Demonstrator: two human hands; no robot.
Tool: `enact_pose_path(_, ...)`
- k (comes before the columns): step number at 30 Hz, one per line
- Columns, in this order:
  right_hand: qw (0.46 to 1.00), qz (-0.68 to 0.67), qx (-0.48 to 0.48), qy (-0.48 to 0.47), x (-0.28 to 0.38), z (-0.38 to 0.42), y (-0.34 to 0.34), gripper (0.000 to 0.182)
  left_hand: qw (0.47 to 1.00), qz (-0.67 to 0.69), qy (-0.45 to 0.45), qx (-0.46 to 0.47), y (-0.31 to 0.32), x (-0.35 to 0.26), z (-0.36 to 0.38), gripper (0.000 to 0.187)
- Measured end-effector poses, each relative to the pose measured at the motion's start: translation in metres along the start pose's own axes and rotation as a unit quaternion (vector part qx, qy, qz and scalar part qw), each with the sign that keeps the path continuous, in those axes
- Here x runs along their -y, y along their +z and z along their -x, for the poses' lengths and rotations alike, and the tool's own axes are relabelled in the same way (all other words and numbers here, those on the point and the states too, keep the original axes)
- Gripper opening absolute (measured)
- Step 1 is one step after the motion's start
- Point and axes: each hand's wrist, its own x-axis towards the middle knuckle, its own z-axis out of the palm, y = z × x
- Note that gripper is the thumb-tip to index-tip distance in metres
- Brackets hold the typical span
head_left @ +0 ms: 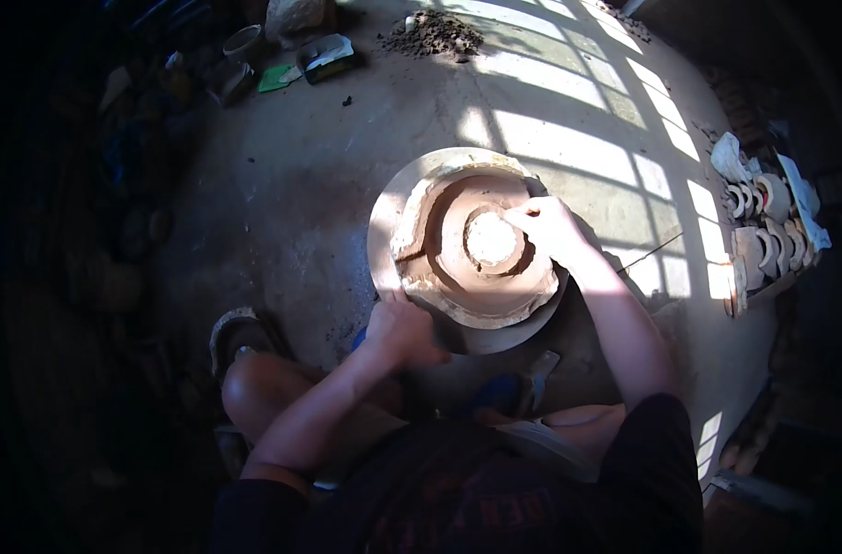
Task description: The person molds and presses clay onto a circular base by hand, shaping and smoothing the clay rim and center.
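Note:
A broken-edged plaster mould (490, 322) sits on a round, pale wheel head (384, 217) in front of me. Brown clay (453, 205) lines its inside, and a raised clay ring (511, 268) surrounds a bright, sunlit centre. A crack or seam runs across the mould's left side. My right hand (552, 229) reaches over the right rim, its fingertips closed on the upper right edge of the ring. At the near left, my left hand (404, 330) is closed at the wheel head's edge, its fingertips by the mould's outer wall and partly hidden.
A flat-bladed tool (545, 369) lies below the wheel head. Several curved mould pieces (774, 247) are stacked at the right. Crumbled clay (435, 37) lies at the back near a box (328, 57) and a bowl (243, 43). Another curved piece (236, 334) is by my left knee.

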Motion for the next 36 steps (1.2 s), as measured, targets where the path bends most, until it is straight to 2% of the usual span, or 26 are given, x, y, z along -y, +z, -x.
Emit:
enact_pose_path(3,0.996,0.089,-0.008,-0.001,0.021,0.004,-0.003,0.025,0.999,0.021,0.026,0.038,0.005,-0.009,0.006,0.077)
enact_pose_path(5,0.978,0.179,-0.049,-0.096,0.012,0.003,0.003,0.024,0.992,0.076,0.041,0.094,-0.008,-0.009,0.015,0.073)
enact_pose_path(6,0.961,0.225,-0.071,-0.144,0.009,0.003,0.004,0.023,0.994,0.095,0.009,0.049,-0.007,-0.004,0.012,0.071)
enact_pose_path(8,0.987,0.136,-0.026,-0.081,0.016,0.001,0.002,0.023,0.988,0.136,-0.054,-0.043,0.002,0.013,0.005,0.069)
enact_pose_path(9,0.995,0.09,-0.001,-0.048,0.018,-0.003,0.0,0.024,0.988,0.089,-0.049,-0.118,0.011,0.022,0.0,0.068)
enact_pose_path(11,0.995,0.094,0.009,-0.034,0.014,-0.009,-0.002,0.024,0.964,-0.007,-0.042,-0.264,0.022,0.032,-0.004,0.066)
enact_pose_path(12,0.995,0.094,0.014,-0.027,0.011,-0.012,-0.001,0.024,0.986,0.02,-0.052,-0.155,0.024,0.033,-0.013,0.072)
enact_pose_path(15,0.961,0.225,-0.061,-0.147,0.007,-0.007,0.005,0.022,0.996,0.003,-0.039,-0.084,0.018,0.018,-0.008,0.078)
enact_pose_path(19,0.987,0.141,-0.011,-0.078,0.02,-0.006,0.002,0.022,0.999,0.012,-0.018,0.038,0.002,0.001,0.002,0.076)
enact_pose_path(21,0.997,0.062,0.022,-0.028,0.01,-0.017,0.001,0.023,0.999,0.034,0.009,0.024,0.003,0.004,0.003,0.073)
enact_pose_path(22,0.996,0.079,0.01,-0.046,0.014,-0.014,0.001,0.023,0.999,0.046,0.022,0.019,0.005,0.007,0.004,0.072)
enact_pose_path(25,0.985,0.138,-0.023,-0.103,0.019,-0.005,0.006,0.023,0.987,0.083,-0.039,-0.129,0.01,0.029,-0.004,0.069)
enact_pose_path(26,0.977,0.166,-0.033,-0.126,0.015,-0.007,0.007,0.023,0.969,0.007,-0.057,-0.241,0.019,0.035,-0.007,0.068)
enact_pose_path(27,0.968,0.194,-0.044,-0.151,0.012,-0.009,0.007,0.023,0.983,0.004,-0.05,-0.176,0.022,0.037,-0.012,0.069)
enact_pose_path(29,0.992,0.098,-0.007,-0.076,0.014,-0.012,0.004,0.023,0.999,-0.002,-0.034,-0.042,0.012,0.034,-0.016,0.071)
enact_pose_path(30,0.998,0.05,0.011,-0.037,0.014,-0.011,0.004,0.023,0.999,-0.014,-0.029,-0.038,0.011,0.027,-0.013,0.072)
enact_pose_path(33,0.989,0.123,-0.013,-0.075,0.014,-0.008,0.005,0.023,0.995,-0.053,-0.036,-0.081,0.02,0.016,-0.008,0.074)
enact_pose_path(36,0.966,0.205,-0.059,-0.145,0.007,-0.004,0.008,0.024,0.999,-0.027,-0.004,0.038,-0.005,0.011,0.002,0.07)
